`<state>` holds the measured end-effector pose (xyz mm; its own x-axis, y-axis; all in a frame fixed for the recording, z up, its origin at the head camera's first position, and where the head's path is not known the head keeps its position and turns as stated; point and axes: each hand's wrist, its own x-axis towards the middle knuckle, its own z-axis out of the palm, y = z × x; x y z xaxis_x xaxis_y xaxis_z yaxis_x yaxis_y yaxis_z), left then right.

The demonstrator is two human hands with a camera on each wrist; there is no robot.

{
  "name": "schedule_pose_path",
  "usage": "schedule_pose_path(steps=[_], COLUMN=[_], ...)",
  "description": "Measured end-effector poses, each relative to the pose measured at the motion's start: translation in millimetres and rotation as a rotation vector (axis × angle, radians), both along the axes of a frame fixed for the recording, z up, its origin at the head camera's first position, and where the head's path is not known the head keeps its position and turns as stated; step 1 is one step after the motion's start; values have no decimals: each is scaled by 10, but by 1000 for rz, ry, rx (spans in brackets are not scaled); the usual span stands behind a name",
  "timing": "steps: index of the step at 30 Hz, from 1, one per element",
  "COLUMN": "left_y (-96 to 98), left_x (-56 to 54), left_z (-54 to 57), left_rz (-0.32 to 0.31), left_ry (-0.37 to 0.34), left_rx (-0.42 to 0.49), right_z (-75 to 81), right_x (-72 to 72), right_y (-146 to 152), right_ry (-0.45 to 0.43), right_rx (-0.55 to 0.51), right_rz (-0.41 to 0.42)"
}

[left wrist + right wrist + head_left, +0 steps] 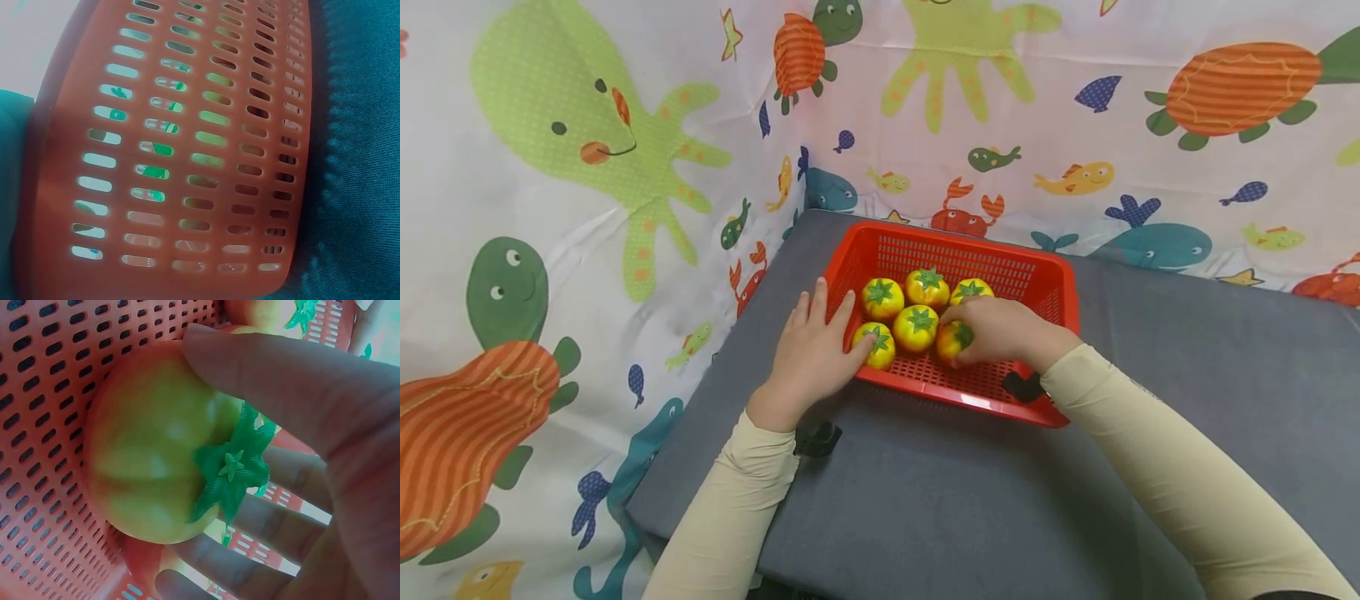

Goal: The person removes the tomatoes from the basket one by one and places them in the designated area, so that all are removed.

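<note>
A red slotted plastic basket (970,398) holds several yellow-and-orange toy tomatoes with green leafy tops. My right hand (1011,329) reaches into it and grips one tomato (952,342) at the front of the group. In the right wrist view, the thumb and fingers curl round that tomato (156,450), its green top turned toward the palm. My left hand (812,354) lies at the basket's left rim with fingers spread straight. Its thumb tip is over or beside the front-left tomato (880,354); contact cannot be made out. The left wrist view shows only the basket's slotted wall (206,150).
The basket stands on a grey-covered table (955,500), near its back left corner. Behind and to the left hangs a white curtain (880,92) printed with sea animals. Other tomatoes (916,327) sit close together between the two hands.
</note>
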<state>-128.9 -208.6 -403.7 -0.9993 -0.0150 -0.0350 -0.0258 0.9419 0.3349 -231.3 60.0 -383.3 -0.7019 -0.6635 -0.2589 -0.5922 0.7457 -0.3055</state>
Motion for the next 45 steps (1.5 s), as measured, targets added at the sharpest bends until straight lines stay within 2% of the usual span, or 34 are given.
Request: schedule_pose_path(steps=[6, 16, 27, 38, 45], left_y=[6, 8, 33, 30, 39], left_x=[2, 4, -3, 20, 7], left_z=[-9, -17, -16, 7, 12], left_rz=[11, 48, 52, 43, 45], left_ry=[9, 10, 5, 4, 5], left_rx=[4, 34, 35, 30, 24], right_z=[3, 95, 262, 501, 617], right_x=[6, 33, 79, 145, 113], right_y=[18, 57, 222, 368, 512], right_ry=[-11, -6, -6, 49, 96], right_rx=[-11, -58, -53, -70, -89], right_rz=[-14, -29, -88, -112, -112])
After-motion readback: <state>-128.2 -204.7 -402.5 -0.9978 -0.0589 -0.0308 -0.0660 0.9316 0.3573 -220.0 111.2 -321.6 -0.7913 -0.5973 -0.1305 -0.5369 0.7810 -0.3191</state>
